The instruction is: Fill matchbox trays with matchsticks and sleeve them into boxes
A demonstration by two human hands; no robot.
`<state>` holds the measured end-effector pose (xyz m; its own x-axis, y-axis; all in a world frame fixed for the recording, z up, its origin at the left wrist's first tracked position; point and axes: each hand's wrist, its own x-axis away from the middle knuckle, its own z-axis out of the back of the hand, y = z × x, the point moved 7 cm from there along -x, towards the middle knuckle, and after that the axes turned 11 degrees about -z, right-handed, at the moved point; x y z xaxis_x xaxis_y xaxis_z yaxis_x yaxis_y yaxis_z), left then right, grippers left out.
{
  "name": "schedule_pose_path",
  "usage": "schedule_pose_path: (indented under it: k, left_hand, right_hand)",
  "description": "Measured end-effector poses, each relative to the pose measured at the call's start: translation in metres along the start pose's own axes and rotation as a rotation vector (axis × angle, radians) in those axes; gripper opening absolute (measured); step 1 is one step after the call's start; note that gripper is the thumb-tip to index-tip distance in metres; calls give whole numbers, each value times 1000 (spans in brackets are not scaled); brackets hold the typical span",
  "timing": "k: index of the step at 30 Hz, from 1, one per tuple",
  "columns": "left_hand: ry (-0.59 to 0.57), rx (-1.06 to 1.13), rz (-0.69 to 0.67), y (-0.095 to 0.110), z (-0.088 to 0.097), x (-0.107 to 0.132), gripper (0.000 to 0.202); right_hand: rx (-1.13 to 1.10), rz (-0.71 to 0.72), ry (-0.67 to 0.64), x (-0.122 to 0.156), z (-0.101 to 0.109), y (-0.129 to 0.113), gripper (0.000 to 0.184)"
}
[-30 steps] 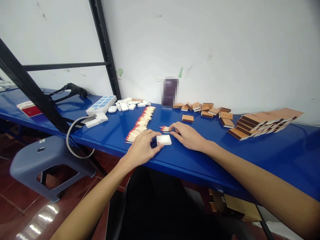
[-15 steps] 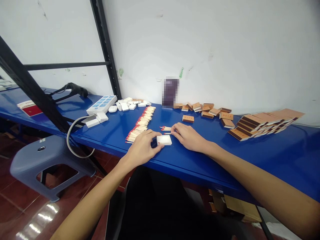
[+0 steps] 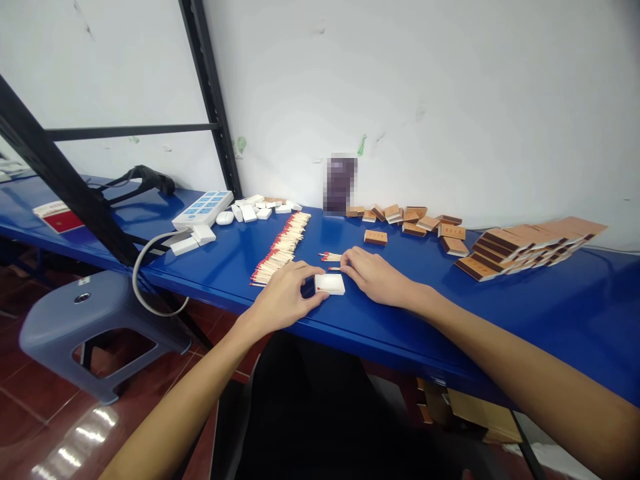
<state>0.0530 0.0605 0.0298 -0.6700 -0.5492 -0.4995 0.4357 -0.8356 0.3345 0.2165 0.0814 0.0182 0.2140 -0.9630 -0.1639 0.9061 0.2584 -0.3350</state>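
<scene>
My left hand [image 3: 286, 293] grips the end of a small white matchbox tray [image 3: 333, 285] between thumb and fingers on the blue table. A red match head shows inside the tray at its left side. Just right of the tray, my right hand [image 3: 373, 275] has its fingers pinched at the end of a single match [image 3: 335, 269], whose red head points left. A few loose matches [image 3: 330, 257] lie just beyond those fingertips. A long row of red-headed matches [image 3: 283, 247] stretches away beyond my left hand.
White trays [image 3: 249, 212] lie in a heap at the back, near a white power strip [image 3: 203, 210]. Brown matchbox sleeves [image 3: 414, 229] are scattered at the back right, beside a stacked pile [image 3: 520, 247]. A black rack post [image 3: 213, 100] rises at left; a grey stool [image 3: 100, 313] stands below.
The tray and the match at my right fingertips have shifted very slightly. Both hands otherwise keep nearly the same place and grip.
</scene>
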Motion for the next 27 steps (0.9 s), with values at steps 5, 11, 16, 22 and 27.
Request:
schedule_pose_path:
  k: [5,11,16,22,27]
  left_hand:
    - [34,-5,44,-3,0,0,35]
    - [86,-17,46,-7,1,1,43]
    - [66,-38,20,-4,1,0,32]
    - [44,-43,30,-2,1,1,29]
    - [41,-36,31,-1,0,2,29]
  right_hand:
    - [-156,47,69,7,11,-15,21]
    - [-121,117,-2,16,10,-33,18]
    - [40,-6,135,4,15,-10,19]
    - [223,-31,126,-7,9,3,25]
    - [192,-26,124,-10,7,5,23]
